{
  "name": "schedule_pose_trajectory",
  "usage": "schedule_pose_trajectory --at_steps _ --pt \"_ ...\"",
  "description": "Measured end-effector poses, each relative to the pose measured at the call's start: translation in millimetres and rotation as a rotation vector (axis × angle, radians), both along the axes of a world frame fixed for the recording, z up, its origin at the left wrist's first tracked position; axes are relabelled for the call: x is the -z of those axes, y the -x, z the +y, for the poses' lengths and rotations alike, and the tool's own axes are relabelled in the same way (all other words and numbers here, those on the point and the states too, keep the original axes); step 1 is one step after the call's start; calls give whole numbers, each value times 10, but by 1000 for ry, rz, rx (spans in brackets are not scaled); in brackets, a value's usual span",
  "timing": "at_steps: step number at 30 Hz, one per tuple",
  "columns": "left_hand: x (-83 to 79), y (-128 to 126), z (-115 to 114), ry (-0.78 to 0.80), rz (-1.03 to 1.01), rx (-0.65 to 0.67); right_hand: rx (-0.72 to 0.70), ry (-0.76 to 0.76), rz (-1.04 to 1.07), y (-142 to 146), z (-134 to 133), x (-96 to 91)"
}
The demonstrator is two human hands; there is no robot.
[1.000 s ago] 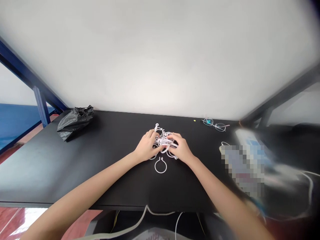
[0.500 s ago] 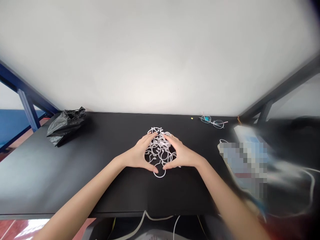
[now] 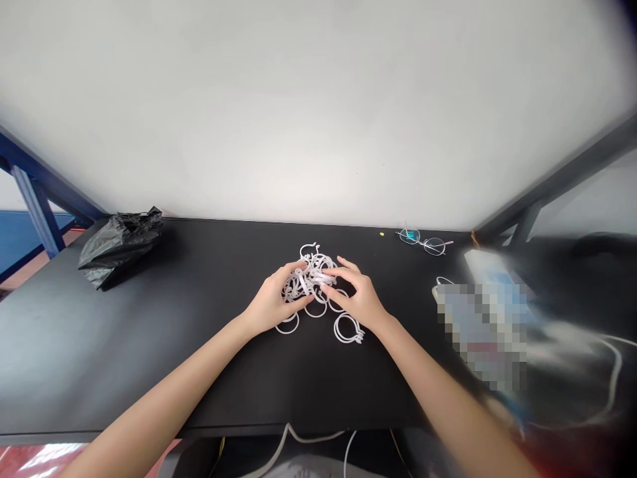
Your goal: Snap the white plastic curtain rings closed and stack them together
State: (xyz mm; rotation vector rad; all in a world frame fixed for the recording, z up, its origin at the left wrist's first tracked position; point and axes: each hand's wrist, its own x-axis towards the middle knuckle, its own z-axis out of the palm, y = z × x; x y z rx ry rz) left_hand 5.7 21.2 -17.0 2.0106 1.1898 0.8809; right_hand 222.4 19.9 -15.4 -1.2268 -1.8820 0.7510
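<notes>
A tangled pile of white plastic rings (image 3: 318,271), like shower curtain rings with knobbed open ends, lies on the black table. My left hand (image 3: 273,299) curves round the pile's left side, its fingers and thumb closed on several rings. From the right, my right hand (image 3: 362,300) grips rings between its thumb and fingers. Some rings between the hands are partly covered by the fingers. A few loose rings (image 3: 348,328) lie below my right hand, and another ring (image 3: 287,324) rests under my left thumb side.
A crumpled black plastic bag (image 3: 122,245) sits at the back left. Eyeglasses (image 3: 423,241) lie at the back right near the wall. Blurred white boxes or devices (image 3: 490,265) with a cable (image 3: 617,372) are on the right. Cables (image 3: 279,445) hang below the table's front edge.
Both hands have closed in on the pile and pressed the rings into a tighter clump. Some rings now lie loose at the near side. The view has shifted slightly.
</notes>
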Motion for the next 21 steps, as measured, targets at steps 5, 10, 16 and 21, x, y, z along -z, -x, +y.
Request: schedule_pose_trajectory --at_steps 5,10,16,21 --pt "-165 216 50 20 49 75 122 -39 113 -103 57 -36" --pt "-238 484 87 110 258 193 214 -98 142 -73 334 -30" --pt "-98 454 80 107 360 220 -93 -44 -235 175 738 -10" --pt "10 349 120 40 248 136 -127 -24 -164 143 716 -82"
